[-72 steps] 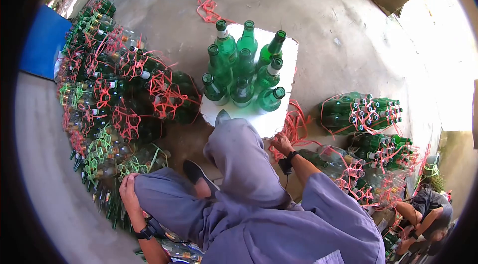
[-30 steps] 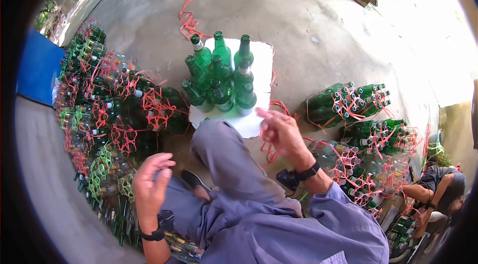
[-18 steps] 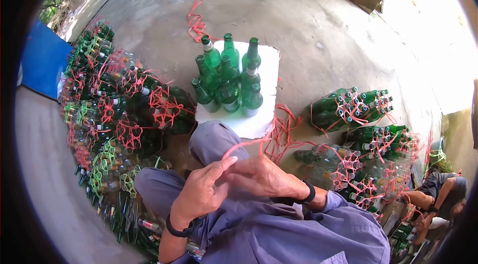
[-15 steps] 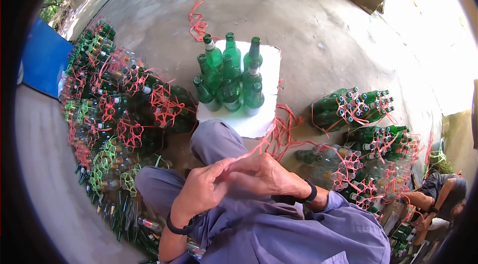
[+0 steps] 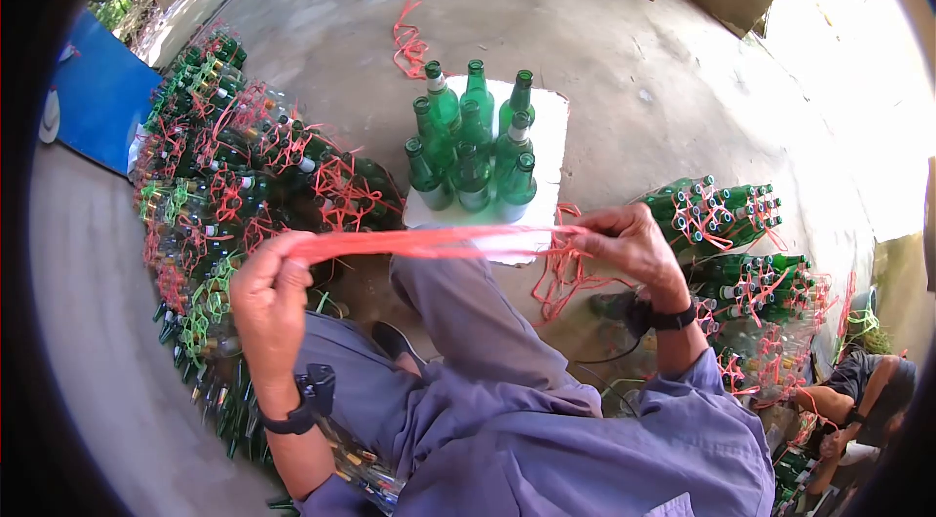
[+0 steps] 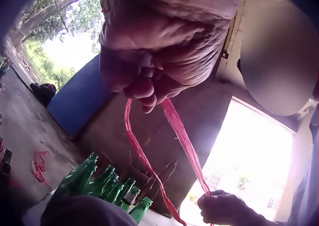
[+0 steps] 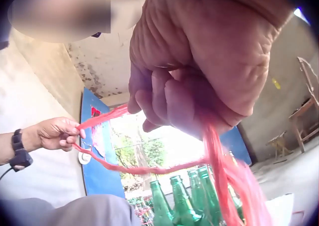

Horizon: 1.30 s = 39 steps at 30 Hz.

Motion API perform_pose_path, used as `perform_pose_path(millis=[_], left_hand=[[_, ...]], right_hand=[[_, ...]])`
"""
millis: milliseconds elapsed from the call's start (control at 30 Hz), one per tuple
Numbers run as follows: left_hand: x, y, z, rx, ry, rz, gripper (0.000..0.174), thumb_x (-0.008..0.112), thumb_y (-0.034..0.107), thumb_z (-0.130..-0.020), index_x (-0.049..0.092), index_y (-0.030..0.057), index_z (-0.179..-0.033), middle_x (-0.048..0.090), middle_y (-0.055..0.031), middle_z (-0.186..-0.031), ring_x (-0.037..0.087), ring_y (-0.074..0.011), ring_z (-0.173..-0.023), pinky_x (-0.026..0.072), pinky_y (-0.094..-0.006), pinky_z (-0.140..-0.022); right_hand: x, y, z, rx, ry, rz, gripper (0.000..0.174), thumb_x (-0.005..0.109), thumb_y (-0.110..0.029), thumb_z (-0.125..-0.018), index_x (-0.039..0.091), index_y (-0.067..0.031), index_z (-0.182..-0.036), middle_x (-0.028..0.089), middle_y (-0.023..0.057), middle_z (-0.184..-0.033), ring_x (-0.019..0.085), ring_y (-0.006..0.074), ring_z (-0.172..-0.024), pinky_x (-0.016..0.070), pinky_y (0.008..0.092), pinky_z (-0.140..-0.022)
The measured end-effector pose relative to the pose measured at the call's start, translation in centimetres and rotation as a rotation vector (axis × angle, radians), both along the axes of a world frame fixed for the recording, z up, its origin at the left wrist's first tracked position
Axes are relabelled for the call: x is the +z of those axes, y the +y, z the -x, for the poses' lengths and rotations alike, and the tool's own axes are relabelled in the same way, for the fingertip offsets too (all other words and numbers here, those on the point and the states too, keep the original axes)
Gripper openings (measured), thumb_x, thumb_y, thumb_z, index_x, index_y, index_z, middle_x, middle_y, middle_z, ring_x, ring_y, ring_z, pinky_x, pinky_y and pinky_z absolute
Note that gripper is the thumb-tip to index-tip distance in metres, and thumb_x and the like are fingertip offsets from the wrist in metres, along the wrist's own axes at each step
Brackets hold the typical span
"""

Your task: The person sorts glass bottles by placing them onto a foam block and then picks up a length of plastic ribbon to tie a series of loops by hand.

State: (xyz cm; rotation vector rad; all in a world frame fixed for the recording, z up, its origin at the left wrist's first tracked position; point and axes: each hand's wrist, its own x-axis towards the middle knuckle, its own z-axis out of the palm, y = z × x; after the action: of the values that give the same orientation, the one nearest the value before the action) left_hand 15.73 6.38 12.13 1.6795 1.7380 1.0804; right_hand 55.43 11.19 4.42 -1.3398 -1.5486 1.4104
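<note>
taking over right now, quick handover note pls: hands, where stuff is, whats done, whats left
Left hand: pinches one end of the pinkish-red plastic twine, which is stretched taut.
Right hand: grips the other end, above the loose heap of red twine.
Things: the upright green glass bottles stand untied on the white board, just beyond the knees.
Done: tied bottle bundles lie on the left and on the right.
Left: probably tying the upright bottles with this twine.

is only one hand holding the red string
No, the left hand and the right hand each grip an end of the string, which spans the gap between them.
</note>
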Motion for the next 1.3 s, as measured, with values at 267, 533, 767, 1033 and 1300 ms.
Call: perform_pose_path(millis=[267,533,767,1033,1300], left_hand=[[-0.5,-1.5,8.5,0.221,-0.002,-0.094,0.023,0.057,0.018,-0.103,0.069,0.0028,-0.115,0.057,0.0023,-0.074,0.044,-0.0022,-0.058,0.0355,-0.0188,-0.052],[-0.5,-6.1,16.1,0.360,0.139,-0.033,0.024,0.057,0.021,-0.104,0.069,0.0027,-0.114,0.054,0.0029,-0.072,0.044,-0.0026,-0.057,0.0355,-0.0191,-0.051],[-1.2,-9.2,19.5,0.408,0.154,0.006,0.026,0.057,0.024,-0.104,0.070,0.0021,-0.111,0.053,0.0025,-0.069,0.045,-0.0034,-0.056,0.0358,-0.0201,-0.050],[-1.4,-9.7,23.7,0.607,0.075,-0.035,0.030,0.054,0.026,-0.105,0.069,0.0011,-0.113,0.047,0.0052,-0.066,0.040,-0.0018,-0.054,0.0328,-0.0193,-0.049],[-1.9,-11.2,28.3,0.730,-0.148,-0.172,0.030,0.052,0.027,-0.104,0.067,0.0026,-0.114,0.045,0.0056,-0.064,0.038,-0.0020,-0.052,0.0274,-0.0191,-0.047]], right_hand=[[-0.3,3.3,-3.0,-0.021,0.001,0.048,0.028,0.077,-0.024,-0.090,0.077,0.0037,-0.094,0.063,-0.0045,-0.071,0.053,0.0045,-0.068,0.0439,0.0249,-0.061],[-1.9,4.9,-2.2,-0.028,0.038,0.027,0.031,0.077,-0.028,-0.089,0.077,0.0021,-0.092,0.055,-0.0054,-0.063,0.042,0.0039,-0.056,0.0312,0.0231,-0.050],[-3.6,5.9,-2.1,-0.002,0.216,0.079,0.029,0.071,-0.027,-0.094,0.076,0.0022,-0.092,0.046,-0.0073,-0.059,0.035,0.0039,-0.053,0.0264,0.0244,-0.048],[-3.8,6.6,-3.2,-0.011,0.090,0.080,0.033,0.072,-0.030,-0.091,0.077,0.0010,-0.099,0.046,-0.0081,-0.062,0.037,0.0040,-0.056,0.0289,0.0238,-0.050],[-3.6,7.2,-6.6,-0.111,-0.105,0.053,0.031,0.072,-0.030,-0.090,0.078,-0.0005,-0.094,0.047,-0.0069,-0.060,0.038,0.0046,-0.053,0.0296,0.0254,-0.048]])
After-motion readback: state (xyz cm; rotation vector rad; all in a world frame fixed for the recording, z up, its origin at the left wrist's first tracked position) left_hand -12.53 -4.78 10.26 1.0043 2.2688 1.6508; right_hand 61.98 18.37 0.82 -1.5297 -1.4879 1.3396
